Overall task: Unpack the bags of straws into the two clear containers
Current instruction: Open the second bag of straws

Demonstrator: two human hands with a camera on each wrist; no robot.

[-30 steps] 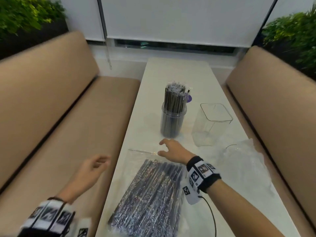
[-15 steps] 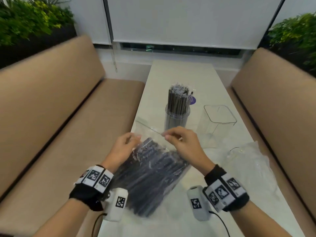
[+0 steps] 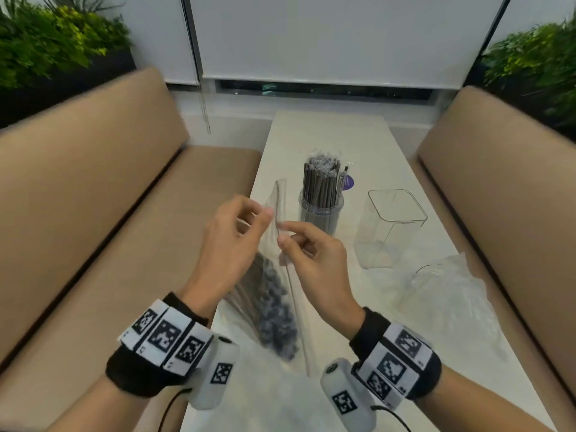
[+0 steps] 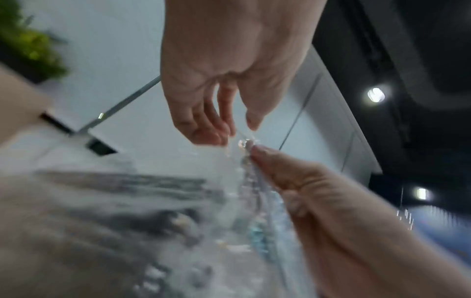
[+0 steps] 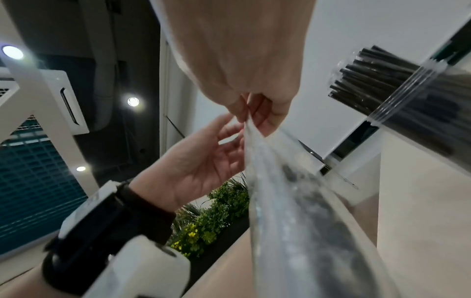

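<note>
Bag of straws (image 3: 274,304) hung above the table (image 3: 327,138), its top edge pinched from both sides.
Left hand (image 3: 230,244) and right hand (image 3: 314,260) each nipped the clear film between thumb and fingertips, other fingers loosely curled. Two clear containers stood beyond: the round container (image 3: 321,213) packed with upright dark straws, the square container (image 3: 389,229) holding nothing. One empty bag (image 3: 448,294) lay crumpled at right.

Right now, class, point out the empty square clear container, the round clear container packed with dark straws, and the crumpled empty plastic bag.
Empty square clear container (image 3: 393,232): head view, front wall.
Round clear container (image 3: 321,213): head view, side wall.
Crumpled empty plastic bag (image 3: 448,294): head view, middle.
</note>
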